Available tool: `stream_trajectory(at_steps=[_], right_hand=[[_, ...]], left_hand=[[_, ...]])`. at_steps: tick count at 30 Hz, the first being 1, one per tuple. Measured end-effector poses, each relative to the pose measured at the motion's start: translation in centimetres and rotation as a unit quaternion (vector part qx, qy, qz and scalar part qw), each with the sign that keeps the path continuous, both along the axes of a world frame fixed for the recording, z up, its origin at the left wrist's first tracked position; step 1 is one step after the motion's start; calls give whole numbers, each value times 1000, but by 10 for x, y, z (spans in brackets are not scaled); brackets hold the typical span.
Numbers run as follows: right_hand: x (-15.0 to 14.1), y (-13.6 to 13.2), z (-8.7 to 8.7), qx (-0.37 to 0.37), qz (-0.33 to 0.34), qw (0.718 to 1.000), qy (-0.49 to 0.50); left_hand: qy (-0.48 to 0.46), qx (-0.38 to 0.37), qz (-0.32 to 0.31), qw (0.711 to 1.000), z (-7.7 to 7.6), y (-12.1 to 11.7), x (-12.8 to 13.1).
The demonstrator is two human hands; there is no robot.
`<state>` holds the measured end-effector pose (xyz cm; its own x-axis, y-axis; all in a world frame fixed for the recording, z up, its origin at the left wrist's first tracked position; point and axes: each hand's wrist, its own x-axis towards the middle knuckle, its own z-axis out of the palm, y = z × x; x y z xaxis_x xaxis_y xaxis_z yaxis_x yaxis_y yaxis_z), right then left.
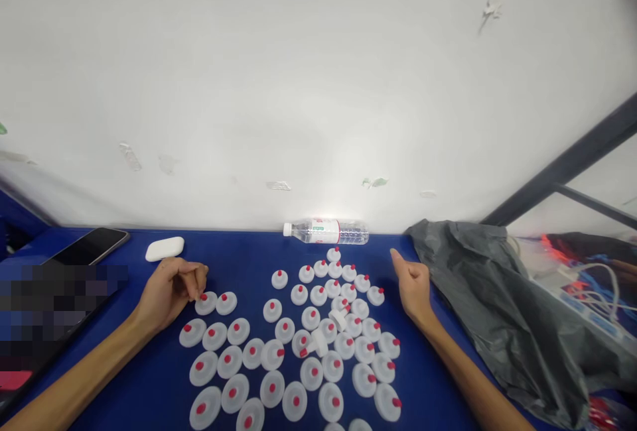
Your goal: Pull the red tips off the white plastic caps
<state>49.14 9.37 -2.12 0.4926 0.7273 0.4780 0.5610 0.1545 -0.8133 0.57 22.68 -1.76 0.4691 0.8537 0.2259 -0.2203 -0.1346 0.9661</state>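
Observation:
My left hand is closed, its fingers curled downward and the fingertips at the red tip of a round white cap. Beside that cap lies another white cap. My right hand rests on the blue table with its fingers folded into a fist and the thumb pointing out; nothing shows in it. Between my hands many round translucent white caps with red tips are spread over the table, mostly tip up. Near their middle, a white nozzle piece lies on its side over the caps, tipped with red.
A clear plastic bottle lies against the white wall. On the left are a white case, a dark phone and a blurred-out area. A grey plastic bag lies at right, with cables and a power strip beyond it.

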Motion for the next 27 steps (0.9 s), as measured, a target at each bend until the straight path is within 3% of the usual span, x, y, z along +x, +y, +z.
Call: stream_trajectory(at_steps=[6, 13, 19, 27], right_hand=[[-4, -1, 7, -9, 4, 1000, -16], [-10, -2, 14, -23, 17, 999, -34], [-6, -1, 10, -18, -1, 999, -40], [-4, -2, 8, -12, -6, 999, -45]], left_hand=[[-16, 19, -31, 999, -7, 3, -6], [-45, -15, -13, 999, -7, 2, -3], [-51, -82, 30, 995, 3, -4, 4], [14, -160, 117, 980, 25, -13, 22]])
